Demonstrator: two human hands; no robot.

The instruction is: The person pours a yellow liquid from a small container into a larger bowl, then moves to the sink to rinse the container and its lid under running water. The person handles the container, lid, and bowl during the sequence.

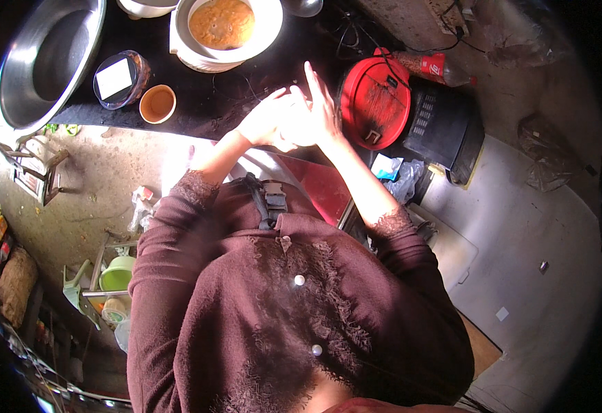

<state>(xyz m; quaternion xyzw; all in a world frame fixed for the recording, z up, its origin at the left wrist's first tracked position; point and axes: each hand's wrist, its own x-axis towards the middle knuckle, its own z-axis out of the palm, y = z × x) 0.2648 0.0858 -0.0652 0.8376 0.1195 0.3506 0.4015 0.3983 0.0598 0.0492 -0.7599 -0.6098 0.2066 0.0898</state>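
Note:
My left hand [267, 117] and my right hand [319, 114] meet above the near edge of a dark table [197, 106]. Strong light washes out the place where they touch, so I cannot tell whether something lies between the palms. Some fingers of my right hand are stretched out, pointing away from me. Beyond the hands stands a white pot [205, 62] with an orange-brown mixture [222, 23] in it. An orange-brown cup [157, 104] and a round clear container [138, 77] with a dark lid are to the left of my left hand. A round red appliance [375, 103] is right beside my right hand.
A wide metal basin [81, 67] is at the far left, a white bowl [148, 8] at the back. Right of the red appliance are a black appliance [443, 129], a red-labelled plastic bottle [432, 68], cables and a clear plastic bag [408, 180]. A small wooden stool [35, 165] stands on the floor at left.

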